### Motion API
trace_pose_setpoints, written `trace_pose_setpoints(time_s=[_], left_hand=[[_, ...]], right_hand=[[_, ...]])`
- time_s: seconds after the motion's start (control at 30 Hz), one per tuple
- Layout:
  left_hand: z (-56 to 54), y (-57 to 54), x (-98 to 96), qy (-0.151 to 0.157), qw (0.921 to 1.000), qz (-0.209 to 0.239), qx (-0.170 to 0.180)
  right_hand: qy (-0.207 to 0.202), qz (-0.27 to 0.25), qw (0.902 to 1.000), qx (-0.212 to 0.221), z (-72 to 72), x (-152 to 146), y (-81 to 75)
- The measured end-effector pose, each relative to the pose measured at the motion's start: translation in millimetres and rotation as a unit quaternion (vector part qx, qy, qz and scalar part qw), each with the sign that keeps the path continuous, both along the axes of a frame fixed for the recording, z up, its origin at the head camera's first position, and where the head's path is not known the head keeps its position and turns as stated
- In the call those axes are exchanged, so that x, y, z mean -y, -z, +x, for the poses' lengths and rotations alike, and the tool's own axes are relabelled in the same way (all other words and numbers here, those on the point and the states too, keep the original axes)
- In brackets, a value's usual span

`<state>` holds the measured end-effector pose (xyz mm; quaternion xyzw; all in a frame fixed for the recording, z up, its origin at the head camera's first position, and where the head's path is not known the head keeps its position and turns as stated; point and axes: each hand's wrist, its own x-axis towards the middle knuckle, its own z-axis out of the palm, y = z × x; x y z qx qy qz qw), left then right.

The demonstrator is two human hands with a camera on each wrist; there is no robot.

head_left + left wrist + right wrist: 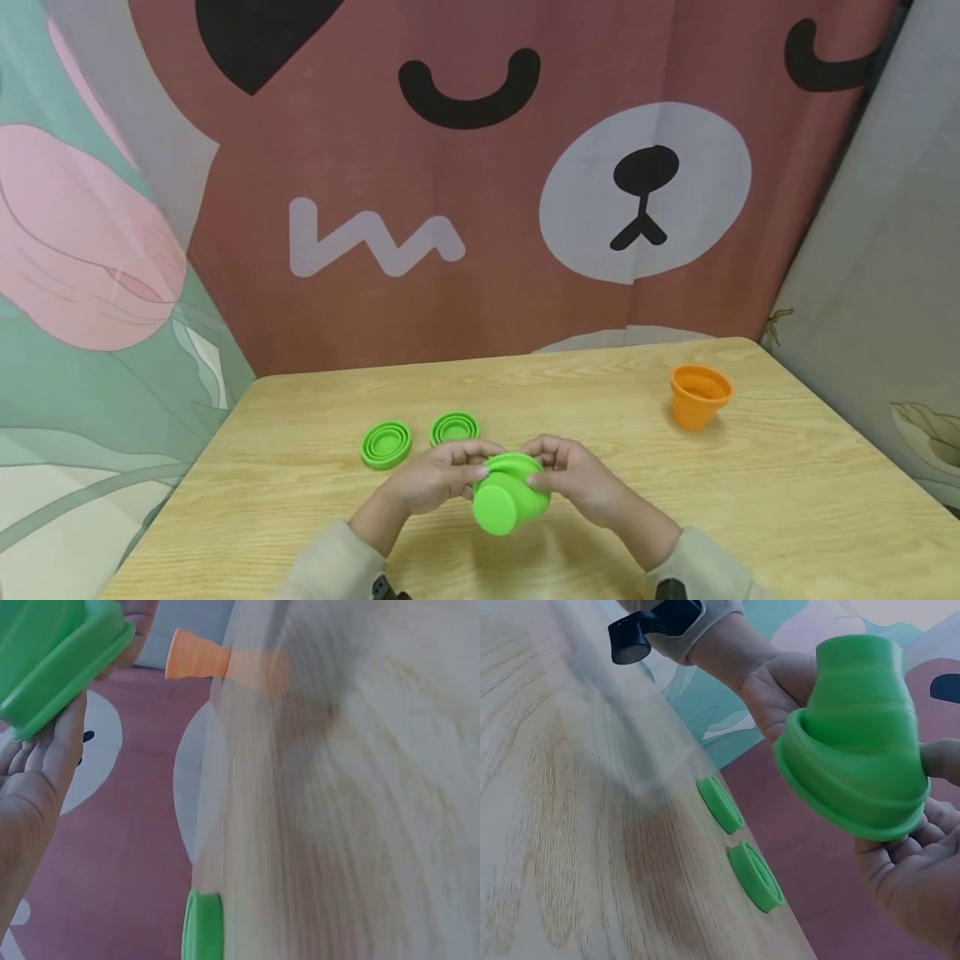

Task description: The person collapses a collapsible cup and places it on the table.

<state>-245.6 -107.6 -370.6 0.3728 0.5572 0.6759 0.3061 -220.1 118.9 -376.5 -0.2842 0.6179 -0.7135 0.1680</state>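
Note:
Both hands hold a green collapsible cup [512, 493] above the table, its base tipped toward me. One side of its wall is folded in near the rim while the other side stands extended, as the right wrist view shows. My left hand [438, 477] pinches the rim on the left, thumb on the outer wall. On the right, my right hand [581, 481] grips the rim with thumb and curled fingers. Just beyond the left hand lie two flattened green collapsible cups, one farther left [386, 444] and one partly behind the fingers [454, 427].
An orange collapsible cup [699, 397] stands extended and upright at the back right of the wooden table [300, 508]. A curtain with a bear print [487, 308] hangs along the table's far edge, and more fabric hangs at both sides.

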Motion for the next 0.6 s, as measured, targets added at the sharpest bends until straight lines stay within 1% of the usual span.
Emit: trace_pose_setpoints(time_s=[0.07,0.17,0.23,0.3,0.37,0.47,0.6], left_hand=[[-0.6,2.2,-2.6,-0.005,0.9999,0.002,-0.01],[-1.7,4.2,-5.5,-0.026,0.9992,0.03,-0.009],[-2.0,4.9,-6.2,-0.044,0.9977,0.051,-0.005],[-1.8,4.4,-6.6,-0.059,0.9957,0.071,0.0],[-2.1,3.7,-6.9,-0.072,0.9939,0.083,0.002],[-2.2,2.2,-8.2,-0.083,0.9919,0.095,0.012],[-1.2,1.4,-8.1,-0.095,0.9896,0.104,0.029]], right_hand=[[0.003,-0.007,1.0,-0.001,-0.4,-0.7,1.6],[-0.005,-0.049,0.9988,-0.006,-1.0,-3.4,4.1],[-0.027,-0.09,0.9956,-0.006,-1.3,-5.2,5.7],[-0.054,-0.13,0.99,-0.005,-1.5,-6.0,6.1],[-0.071,-0.156,0.9852,0.0,-2.1,-6.3,5.4],[-0.085,-0.183,0.9794,0.006,-3.4,-6.3,4.0],[-0.084,-0.195,0.9771,0.008,-4.3,-5.4,4.5]])
